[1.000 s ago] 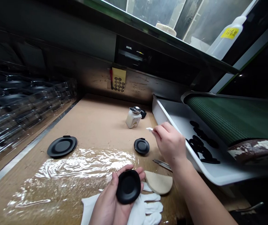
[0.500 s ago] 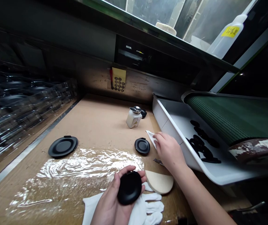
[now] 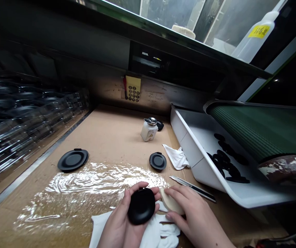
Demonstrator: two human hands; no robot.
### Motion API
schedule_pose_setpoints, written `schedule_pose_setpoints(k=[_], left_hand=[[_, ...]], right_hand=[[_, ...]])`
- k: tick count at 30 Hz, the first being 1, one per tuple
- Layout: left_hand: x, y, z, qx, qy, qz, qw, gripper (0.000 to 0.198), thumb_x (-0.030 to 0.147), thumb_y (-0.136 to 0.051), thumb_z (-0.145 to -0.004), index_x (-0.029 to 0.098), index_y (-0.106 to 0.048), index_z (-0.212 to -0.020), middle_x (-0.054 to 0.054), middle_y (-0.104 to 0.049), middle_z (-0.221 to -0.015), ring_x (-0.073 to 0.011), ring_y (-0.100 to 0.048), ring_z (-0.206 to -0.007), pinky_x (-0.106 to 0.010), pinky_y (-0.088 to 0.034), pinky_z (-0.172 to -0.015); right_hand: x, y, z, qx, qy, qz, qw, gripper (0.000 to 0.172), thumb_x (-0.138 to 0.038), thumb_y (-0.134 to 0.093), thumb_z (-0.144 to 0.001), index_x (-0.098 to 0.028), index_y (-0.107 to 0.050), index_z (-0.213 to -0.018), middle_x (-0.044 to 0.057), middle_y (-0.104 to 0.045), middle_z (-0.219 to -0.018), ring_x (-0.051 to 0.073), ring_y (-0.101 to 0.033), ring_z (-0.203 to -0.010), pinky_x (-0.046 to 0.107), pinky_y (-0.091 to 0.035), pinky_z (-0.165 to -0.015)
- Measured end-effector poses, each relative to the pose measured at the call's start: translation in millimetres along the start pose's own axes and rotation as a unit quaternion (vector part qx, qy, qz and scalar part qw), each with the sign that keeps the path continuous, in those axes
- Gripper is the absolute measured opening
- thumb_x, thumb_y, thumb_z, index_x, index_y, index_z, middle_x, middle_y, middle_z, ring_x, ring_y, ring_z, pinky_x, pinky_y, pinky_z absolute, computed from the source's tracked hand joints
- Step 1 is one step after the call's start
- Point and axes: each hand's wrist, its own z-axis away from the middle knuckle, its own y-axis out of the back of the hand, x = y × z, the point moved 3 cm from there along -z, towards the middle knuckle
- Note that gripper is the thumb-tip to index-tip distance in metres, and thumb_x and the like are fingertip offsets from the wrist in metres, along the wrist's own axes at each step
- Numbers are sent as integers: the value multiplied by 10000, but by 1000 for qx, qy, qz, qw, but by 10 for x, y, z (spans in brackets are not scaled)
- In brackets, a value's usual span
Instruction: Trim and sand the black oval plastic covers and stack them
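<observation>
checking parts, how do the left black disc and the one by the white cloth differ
The left black disc looks wider than the right black disc. The left disc has a broader rim than the right disc. The right disc sits nearer the white cloth than the left disc. Both are black, tabbed, lying flat.

the black disc (image 3: 141, 206) looks like smooth matt plastic; the beige pad (image 3: 167, 199) has a soft, felt-like surface. white cotton gloves (image 3: 169, 230) and a white cloth (image 3: 176, 157) are matt fabric. glossy, crinkled clear film (image 3: 93, 182) lies over the desk (image 3: 111, 134), a matt brown board. the white tray (image 3: 189, 151) is glossy plastic; the slim tool (image 3: 192, 188) is shiny metal.
</observation>
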Motion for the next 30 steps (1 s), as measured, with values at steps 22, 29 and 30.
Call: schedule_pose_setpoints(k=[22, 29, 30], left_hand=[[-14, -52, -22, 9, -21, -25, 999, 344, 355, -410, -860, 133, -670, -899, -101, -716, -958, -220, -577, -1034, -335, -360, -965], [5, -79, 10, 56, 1, -38, 998, 372, 390, -456, -834, 121, -623, -1030, -118, -715, -967, -240, -608, -982, -358, -407, -906], [6, -73, 13, 63, 6, -34, 997, 379, 387, -460, -832, 115, -618, -1044, -125, -714, -973, -249, -610, -982, -372, -403, -914]], right_hand=[[-328, 51, -256, 134, 211, -3, 968, 189, -175, -498, -812, -200, -639, -935, 43, -567, -693, 146, -461, -637, 260, -397, -539], [-149, 143, -338, 140, 136, -72, 978, 195, -180, -549, -808, -221, -604, -991, 37, -581, -821, 147, -527, -747, 261, -453, -646], [-102, 153, -289, 152, 116, -82, 978, 209, -165, -549, -809, -214, -588, -1008, 42, -586, -853, 146, -539, -771, 261, -462, -671]])
